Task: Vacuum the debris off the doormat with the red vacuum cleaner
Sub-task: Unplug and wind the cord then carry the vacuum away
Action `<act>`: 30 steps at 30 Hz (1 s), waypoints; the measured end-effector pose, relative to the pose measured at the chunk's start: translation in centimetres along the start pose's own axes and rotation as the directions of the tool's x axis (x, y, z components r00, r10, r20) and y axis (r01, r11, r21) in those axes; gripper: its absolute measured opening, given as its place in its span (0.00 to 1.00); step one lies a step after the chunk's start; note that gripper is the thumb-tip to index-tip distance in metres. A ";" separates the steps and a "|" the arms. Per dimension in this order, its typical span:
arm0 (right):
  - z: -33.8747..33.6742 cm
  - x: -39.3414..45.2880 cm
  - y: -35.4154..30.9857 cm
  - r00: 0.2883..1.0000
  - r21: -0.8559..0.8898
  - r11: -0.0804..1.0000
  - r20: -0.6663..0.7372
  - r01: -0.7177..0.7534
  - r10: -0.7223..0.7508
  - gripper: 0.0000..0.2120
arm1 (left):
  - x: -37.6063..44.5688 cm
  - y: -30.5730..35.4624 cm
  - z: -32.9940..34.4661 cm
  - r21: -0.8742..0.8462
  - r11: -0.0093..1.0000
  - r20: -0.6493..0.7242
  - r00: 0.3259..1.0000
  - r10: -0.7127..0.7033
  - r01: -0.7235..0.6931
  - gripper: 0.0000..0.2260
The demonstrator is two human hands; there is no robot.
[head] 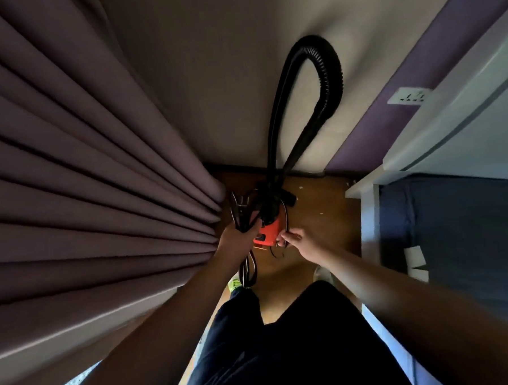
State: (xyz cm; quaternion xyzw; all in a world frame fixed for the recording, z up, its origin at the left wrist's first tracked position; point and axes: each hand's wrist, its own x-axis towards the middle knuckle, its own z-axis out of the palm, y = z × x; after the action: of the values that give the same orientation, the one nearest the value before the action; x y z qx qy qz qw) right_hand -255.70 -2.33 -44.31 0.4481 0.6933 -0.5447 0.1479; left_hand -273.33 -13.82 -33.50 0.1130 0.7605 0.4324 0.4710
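The red vacuum cleaner [267,235] stands on the wooden floor close to the wall, its red body partly hidden by black parts on top. Its black ribbed hose [325,68] loops up against the wall and comes back down to the body. My left hand [239,235] grips a bundle of coiled black power cord [247,270], whose loops hang below the hand. My right hand [298,243] pinches a strand of black cord at the vacuum's right side. No doormat is in view.
Pleated mauve curtains [84,186] fill the left side. A white bed frame [368,215] with a blue mattress stands at the right. A white wall socket [409,96] sits on the purple wall. Small light specks lie on the floor [321,200]. My legs and shoes show below.
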 end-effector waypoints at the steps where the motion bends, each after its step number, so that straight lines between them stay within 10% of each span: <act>1: 0.8 -1.7 -2.1 1.000 0.063 0.998 -0.015 -0.009 0.009 0.23 | 0.7 -0.2 -0.3 0.031 0.999 0.020 1.000 0.008 -0.008 0.13; 5: 3.7 -4.6 -7.8 0.994 0.206 0.978 -0.097 -0.019 0.039 0.12 | 2.5 -0.6 -0.7 0.132 0.991 0.178 0.984 -0.012 -0.012 0.06; 9: 4.9 -3.5 -8.4 0.984 0.031 0.998 -0.167 -0.050 0.054 0.14 | 3.4 -1.9 0.5 0.204 0.979 0.282 0.958 -0.044 -0.015 0.23; 16: 2.7 -3.3 -7.1 0.995 0.088 0.996 -0.103 0.029 -0.019 0.16 | 5.9 -1.0 2.4 0.246 0.969 0.277 0.959 -0.062 -0.008 0.09; 22: 3.5 -2.3 -6.0 0.996 0.267 0.964 0.091 -0.011 -0.014 0.36 | 10.2 -6.0 3.2 0.115 0.973 0.168 0.961 -0.217 0.200 0.35; 26: 4.3 -0.5 -4.6 0.999 0.255 0.966 0.037 -0.043 0.034 0.38 | 8.3 -4.6 5.1 -0.019 0.953 0.221 0.931 -0.291 0.302 0.16; 30: 5.3 1.4 -3.2 0.998 0.088 0.996 -0.053 -0.009 0.014 0.29 | 8.1 -5.8 7.7 0.049 0.963 0.216 0.939 -0.269 0.264 0.19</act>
State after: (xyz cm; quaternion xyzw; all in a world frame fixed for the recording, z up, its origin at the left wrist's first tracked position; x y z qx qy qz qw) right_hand -260.47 -6.38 -45.16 0.4728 0.6697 -0.5616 0.1124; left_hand -269.97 -8.41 -44.35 0.0609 0.7159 0.3420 0.6057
